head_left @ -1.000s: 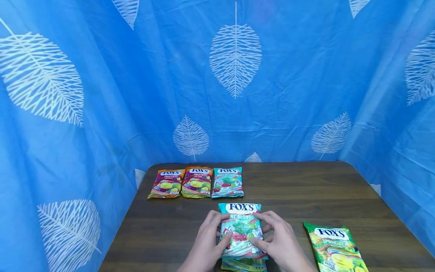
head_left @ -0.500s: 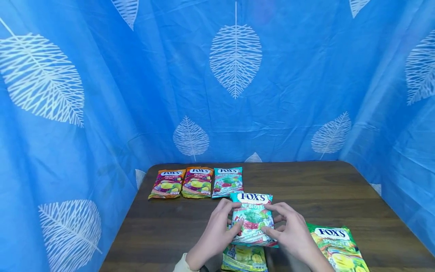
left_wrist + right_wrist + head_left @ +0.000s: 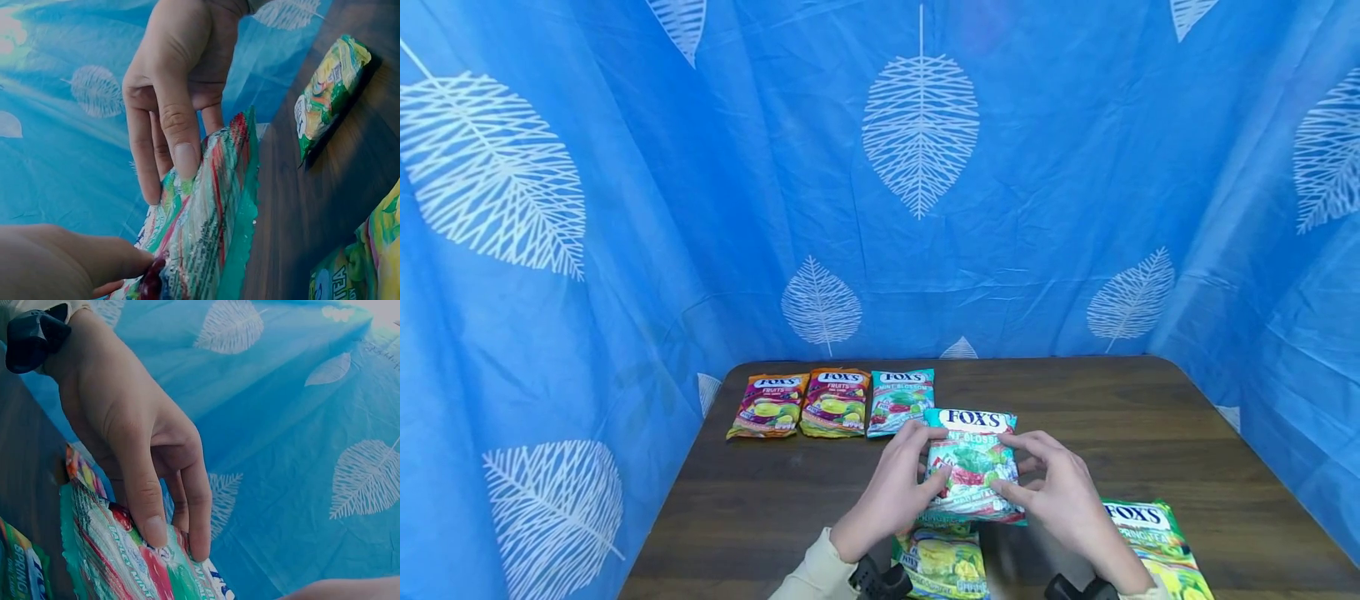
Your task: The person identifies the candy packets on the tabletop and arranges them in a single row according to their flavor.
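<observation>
Teal Fox's Mint Blossom candy bag [image 3: 972, 475], held above the counter [image 3: 1045, 396] between left hand [image 3: 901, 482] and right hand [image 3: 1056, 485].

Each hand is partly closed, thumb on the printed face and fingers at the side edge, pinching the bag. Its position is beyond the central Springtea bag [image 3: 943, 562] and short of the row by the counter's far-left corner: two Fruits bags [image 3: 835, 404] and a second Mint Blossom bag [image 3: 901, 406]. An outer Springtea bag [image 3: 1157, 550] lies toward the right edge. Possible faults: uneven thumb pressure could let the film slip and drop one side; forward travel at low height could knock the second Mint Blossom bag askew; a lowered right forearm [image 3: 1112, 546] could drag the outer Springtea bag.
</observation>
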Motion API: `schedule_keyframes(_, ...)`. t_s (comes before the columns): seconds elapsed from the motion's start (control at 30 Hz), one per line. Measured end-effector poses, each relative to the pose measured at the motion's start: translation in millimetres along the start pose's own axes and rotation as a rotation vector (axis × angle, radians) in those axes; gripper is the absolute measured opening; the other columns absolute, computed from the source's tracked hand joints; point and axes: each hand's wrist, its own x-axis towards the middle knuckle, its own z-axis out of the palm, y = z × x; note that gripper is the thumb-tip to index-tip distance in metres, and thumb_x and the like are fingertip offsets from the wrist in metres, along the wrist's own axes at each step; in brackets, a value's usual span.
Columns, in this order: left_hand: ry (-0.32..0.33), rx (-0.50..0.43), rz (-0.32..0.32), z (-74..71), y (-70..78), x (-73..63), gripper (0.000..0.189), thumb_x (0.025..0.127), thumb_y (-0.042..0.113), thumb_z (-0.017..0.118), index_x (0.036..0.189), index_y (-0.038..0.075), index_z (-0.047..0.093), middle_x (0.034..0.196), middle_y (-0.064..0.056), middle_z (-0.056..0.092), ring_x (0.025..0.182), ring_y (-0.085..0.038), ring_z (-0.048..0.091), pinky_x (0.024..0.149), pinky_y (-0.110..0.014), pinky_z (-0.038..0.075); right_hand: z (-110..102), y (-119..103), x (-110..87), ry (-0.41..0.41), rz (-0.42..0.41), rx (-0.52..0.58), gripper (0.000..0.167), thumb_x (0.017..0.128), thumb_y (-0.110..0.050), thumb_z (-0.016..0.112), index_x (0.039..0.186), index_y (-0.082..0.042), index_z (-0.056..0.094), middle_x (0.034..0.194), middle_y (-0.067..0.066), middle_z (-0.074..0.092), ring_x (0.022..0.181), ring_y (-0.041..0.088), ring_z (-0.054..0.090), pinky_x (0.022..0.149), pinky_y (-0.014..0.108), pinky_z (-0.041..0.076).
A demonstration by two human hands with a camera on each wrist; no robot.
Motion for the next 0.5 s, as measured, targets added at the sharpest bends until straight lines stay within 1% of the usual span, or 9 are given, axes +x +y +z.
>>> schedule_keyframes(0.13, -0.009, 0.019, 0.023, -0.6, -0.2, 8.8, 0.043, 0.105, 0.014, 0.077, 0.145, 0.005, 0.064, 0.119, -0.001, 0.055, 0.088, -0.013, 0.054, 0.077, -0.026, 0.054, -3, 3, 6.5, 0.015, -0.034, -0.047, 0.058, 0.087, -0.013, 0.095, 0.14, -0.005, 0.073, 0.128, 0.008, 0.069, 0.096, 0.02, 0.07, 0.066, 0.029, 0.058)
schedule_keyframes(0.23, -0.007, 0.033, 0.047, -0.7, -0.8, 16.1, 0.043, 0.105, 0.013, 0.077, 0.145, 0.004, 0.064, 0.116, -0.002, 0.055, 0.085, -0.016, 0.054, 0.074, -0.026, 0.051, -6, 5, 11.1, 0.031, -0.045, -0.079, 0.058, 0.087, -0.015, 0.095, 0.14, -0.005, 0.073, 0.127, 0.009, 0.07, 0.096, 0.021, 0.071, 0.063, 0.031, 0.055)
schedule_keyframes(0.33, 0.001, 0.048, 0.065, 0.1, -0.8, 23.2, 0.043, 0.105, 0.011, 0.076, 0.145, 0.003, 0.064, 0.115, -0.003, 0.055, 0.083, -0.015, 0.053, 0.071, -0.025, 0.049, -9, 6, 15.6, 0.042, -0.06, -0.088, 0.059, 0.087, -0.014, 0.095, 0.14, -0.004, 0.073, 0.129, 0.012, 0.07, 0.097, 0.023, 0.072, 0.062, 0.031, 0.055)
schedule_keyframes(0.4, 0.006, 0.055, 0.071, 1.1, -0.7, 27.5, 0.044, 0.105, 0.011, 0.076, 0.146, 0.002, 0.064, 0.114, -0.003, 0.054, 0.083, -0.012, 0.051, 0.072, -0.025, 0.049, -11, 7, 18.5, 0.045, -0.072, -0.096, 0.059, 0.088, -0.014, 0.095, 0.141, -0.003, 0.072, 0.13, 0.013, 0.07, 0.097, 0.024, 0.073, 0.062, 0.031, 0.055)
schedule_keyframes(0.5, 0.009, 0.061, 0.079, 3.0, -1.6, 33.5, 0.044, 0.105, 0.011, 0.075, 0.146, 0.002, 0.063, 0.115, -0.004, 0.055, 0.085, -0.011, 0.05, 0.075, -0.025, 0.051, -13, 10, 23.6, 0.043, -0.077, -0.098, 0.059, 0.088, -0.013, 0.094, 0.141, -0.002, 0.072, 0.131, 0.015, 0.069, 0.097, 0.024, 0.074, 0.062, 0.031, 0.055)
